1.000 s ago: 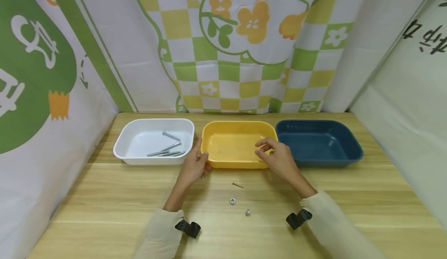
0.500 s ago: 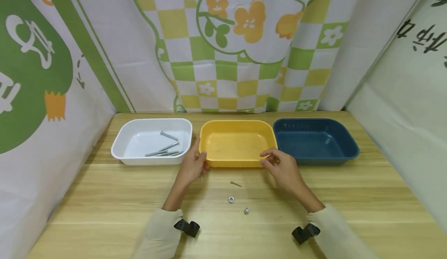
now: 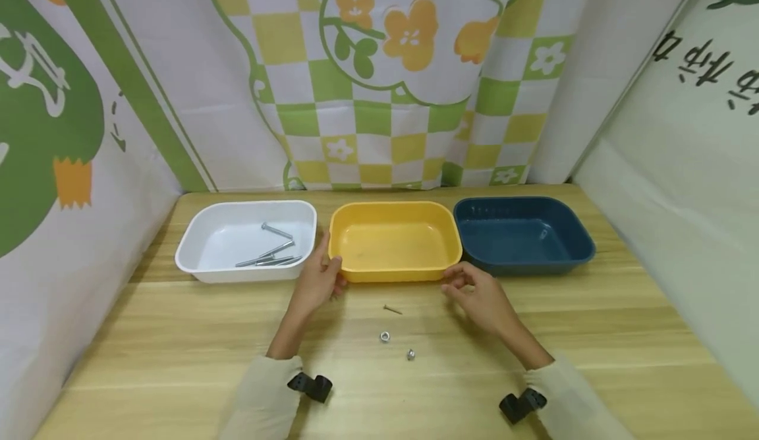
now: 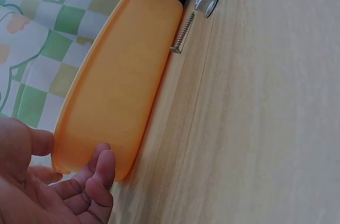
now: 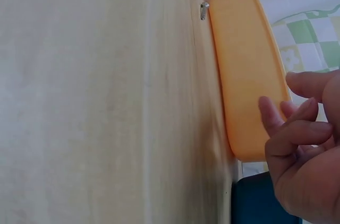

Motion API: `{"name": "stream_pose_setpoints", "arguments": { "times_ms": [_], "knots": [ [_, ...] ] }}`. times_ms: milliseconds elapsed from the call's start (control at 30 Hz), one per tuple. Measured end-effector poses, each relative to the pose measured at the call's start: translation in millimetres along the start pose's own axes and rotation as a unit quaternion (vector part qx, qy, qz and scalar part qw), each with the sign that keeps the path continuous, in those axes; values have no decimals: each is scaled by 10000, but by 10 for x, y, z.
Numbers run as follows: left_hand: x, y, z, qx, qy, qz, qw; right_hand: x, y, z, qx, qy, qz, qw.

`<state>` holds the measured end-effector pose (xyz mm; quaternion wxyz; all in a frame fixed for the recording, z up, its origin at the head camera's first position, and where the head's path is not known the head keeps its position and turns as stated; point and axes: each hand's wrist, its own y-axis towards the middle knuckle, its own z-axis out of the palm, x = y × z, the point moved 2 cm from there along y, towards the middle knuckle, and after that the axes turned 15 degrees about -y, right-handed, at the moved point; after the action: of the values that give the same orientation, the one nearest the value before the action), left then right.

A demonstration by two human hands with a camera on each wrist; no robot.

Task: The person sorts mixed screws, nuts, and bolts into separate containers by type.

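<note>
A yellow plastic tray (image 3: 396,275) stands between my two hands. My left hand (image 3: 315,285) is at its near left corner, thumb right at the rim and the index finger reaching along the left side. At the near right corner is my right hand (image 3: 481,298), its fingers loosely bent with nothing between them. In the right wrist view, those fingers (image 5: 270,115) overlap the tray's front wall. On the table in front of the tray lie a screw (image 3: 393,309), a hex nut (image 3: 385,337) and another small shiny metal piece (image 3: 410,355).
To the left, a white tray (image 3: 237,275) contains several long bolts (image 3: 277,231). A dark blue tray (image 3: 528,269) stands close against the yellow one's right side. Behind the wooden table (image 3: 178,361) hangs a patterned cloth (image 3: 391,130).
My right hand has moved from over the yellow tray down toward me to its near right corner. The left hand keeps its place. The whole head view has shifted slightly left.
</note>
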<state>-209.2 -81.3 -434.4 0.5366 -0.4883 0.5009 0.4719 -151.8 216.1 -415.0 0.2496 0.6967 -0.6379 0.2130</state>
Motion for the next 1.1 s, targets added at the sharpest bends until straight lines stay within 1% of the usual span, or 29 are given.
{"name": "stream_pose_setpoints", "arguments": {
  "times_ms": [133, 233, 367, 533, 600, 800, 933, 1100],
  "knots": [
    [-15, -1, 7, -30, 8, -21, 10000, -14, -4, 44, 442, 13, 48, 9990],
    [-19, 4, 14, -33, 3, -48, 10000, -5, 8, 90, 687, 6, -128, 9976],
    [-18, 8, 15, -35, 41, -70, 10000, 38, 24, 159, 871, 64, -336, 9956],
    [-12, 7, 7, -42, 81, -71, 9999, 96, 49, 238, 1026, 177, -291, 9941],
    [-8, 8, 2, -52, 64, -86, 9999, 105, 62, 275, 1066, 146, -285, 9938],
    [-12, -2, -10, -53, 60, -89, 9999, 128, 87, 382, 1235, 200, -422, 9913],
    [-11, -3, -9, -47, 28, -105, 9999, 157, 108, 452, 1226, 192, -531, 9908],
    [-16, -2, 6, -48, -15, -97, 9999, 219, 119, 527, 1252, 44, -556, 9906]
  ]
}}
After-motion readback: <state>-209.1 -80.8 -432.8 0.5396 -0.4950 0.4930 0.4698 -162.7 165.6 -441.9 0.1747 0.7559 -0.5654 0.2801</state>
